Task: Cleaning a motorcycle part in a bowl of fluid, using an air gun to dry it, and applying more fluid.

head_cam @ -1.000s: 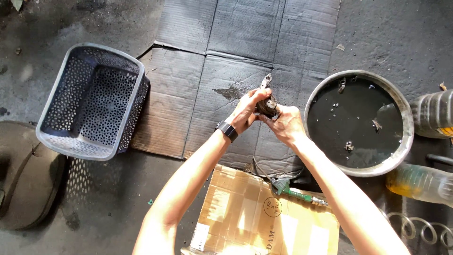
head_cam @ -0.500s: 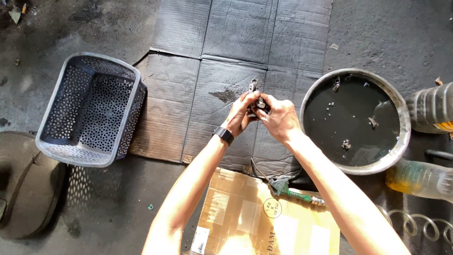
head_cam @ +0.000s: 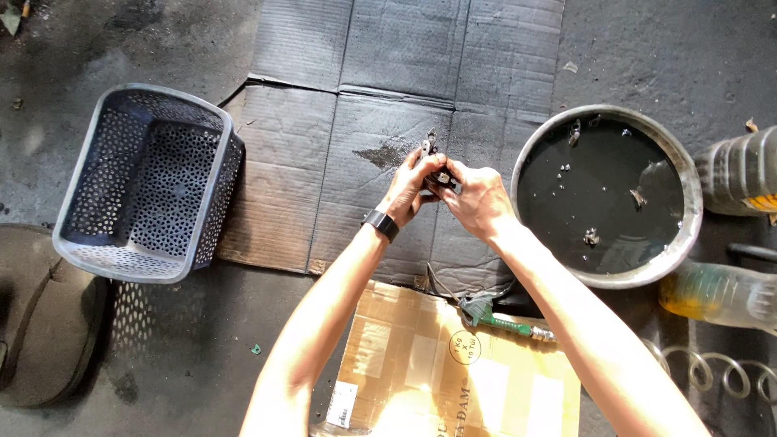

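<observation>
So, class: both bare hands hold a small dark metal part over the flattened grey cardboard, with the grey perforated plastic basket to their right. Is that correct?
One detail is wrong. In the head view the grey perforated plastic basket sits to the left of the hands, not the right. The left hand and right hand do hold the small dark metal part over the flattened grey cardboard.

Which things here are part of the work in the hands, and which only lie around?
In use:
- small metal part
- left hand
- right hand

Lying about:
- grey perforated basket
- basin of dark liquid
- plastic bottles
- green-handled tool
- flattened cardboard
</observation>
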